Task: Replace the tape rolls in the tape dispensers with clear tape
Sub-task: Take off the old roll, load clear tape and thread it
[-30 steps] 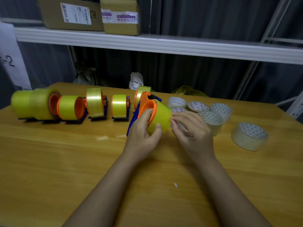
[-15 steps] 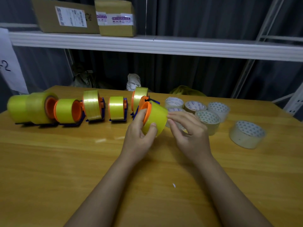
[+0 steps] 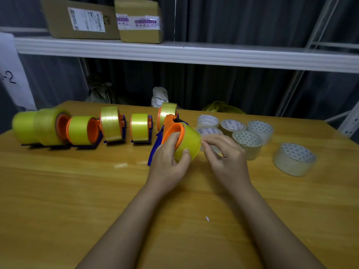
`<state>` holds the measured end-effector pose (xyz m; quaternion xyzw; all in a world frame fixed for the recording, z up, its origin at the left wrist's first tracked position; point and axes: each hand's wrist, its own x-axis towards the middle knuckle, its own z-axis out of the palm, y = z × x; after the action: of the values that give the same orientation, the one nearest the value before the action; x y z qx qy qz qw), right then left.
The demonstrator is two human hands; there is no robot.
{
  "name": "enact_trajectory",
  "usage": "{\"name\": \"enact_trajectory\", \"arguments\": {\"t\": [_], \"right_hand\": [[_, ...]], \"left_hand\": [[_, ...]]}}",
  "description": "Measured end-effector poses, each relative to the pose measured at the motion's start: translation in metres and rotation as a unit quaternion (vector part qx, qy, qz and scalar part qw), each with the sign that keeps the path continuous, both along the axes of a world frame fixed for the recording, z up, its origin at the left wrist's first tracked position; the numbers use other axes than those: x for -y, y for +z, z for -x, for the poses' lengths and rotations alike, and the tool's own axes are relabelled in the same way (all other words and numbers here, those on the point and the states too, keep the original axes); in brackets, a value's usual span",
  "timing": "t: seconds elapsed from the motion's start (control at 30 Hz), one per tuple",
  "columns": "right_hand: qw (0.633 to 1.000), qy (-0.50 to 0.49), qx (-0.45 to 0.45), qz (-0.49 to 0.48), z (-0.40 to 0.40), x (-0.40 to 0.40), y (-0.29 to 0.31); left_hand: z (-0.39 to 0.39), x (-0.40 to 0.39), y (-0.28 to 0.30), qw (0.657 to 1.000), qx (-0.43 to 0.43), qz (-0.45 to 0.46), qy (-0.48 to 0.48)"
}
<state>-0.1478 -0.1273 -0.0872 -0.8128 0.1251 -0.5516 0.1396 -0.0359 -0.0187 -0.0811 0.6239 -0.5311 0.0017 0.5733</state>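
A blue and orange tape dispenser [image 3: 155, 146] leans at the table's middle, loaded with a yellow tape roll [image 3: 191, 141]. My left hand [image 3: 169, 162] grips that roll, fingers over its orange hub and thumb on the tape. My right hand [image 3: 223, 154] is at the roll's right edge, thumb and fingertips pinched together there; what they pinch is too small to tell. Several clear tape rolls [image 3: 247, 143] sit to the right, one [image 3: 294, 159] apart from the rest. Other dispensers with yellow rolls [image 3: 110, 124] stand in a row on the left.
The wooden table [image 3: 77, 191] stretches toward me. A white shelf [image 3: 194, 53] above carries two cardboard boxes [image 3: 138, 21]. A crumpled white bag [image 3: 159, 96] and a yellow bundle [image 3: 221, 107] lie behind the table's far edge. A small white scrap [image 3: 207, 218] lies between my forearms.
The hands and the held roll have stayed nearly in place; my right fingers keep working at the roll's right edge. The camera tilted slightly.
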Motion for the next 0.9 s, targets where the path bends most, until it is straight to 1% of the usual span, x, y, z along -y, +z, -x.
{"name": "enact_trajectory", "arguments": {"t": [0.13, 0.33, 0.57, 0.67, 0.9], "right_hand": [[1.000, 0.019, 0.010, -0.015, 0.0003, -0.0018, 0.0012], [1.000, -0.008, 0.006, 0.001, -0.0005, -0.0015, 0.0004], [1.000, 0.016, 0.023, -0.009, -0.0007, -0.0049, 0.0023], [1.000, 0.010, 0.015, -0.013, 0.0002, -0.0050, 0.0026], [0.995, -0.035, -0.028, 0.090, 0.0004, -0.0013, 0.0037]], "left_hand": [[0.0008, -0.0021, 0.0026, 1.000, -0.007, 0.010, 0.001], [-0.0003, -0.0007, 0.0001, 1.000, 0.000, 0.008, -0.008], [-0.0012, -0.0011, 0.0013, 0.999, -0.032, 0.013, -0.004], [0.0032, -0.0025, 0.0030, 1.000, -0.013, 0.010, 0.004], [0.0058, -0.0021, 0.0038, 1.000, 0.004, 0.002, 0.016]]}}
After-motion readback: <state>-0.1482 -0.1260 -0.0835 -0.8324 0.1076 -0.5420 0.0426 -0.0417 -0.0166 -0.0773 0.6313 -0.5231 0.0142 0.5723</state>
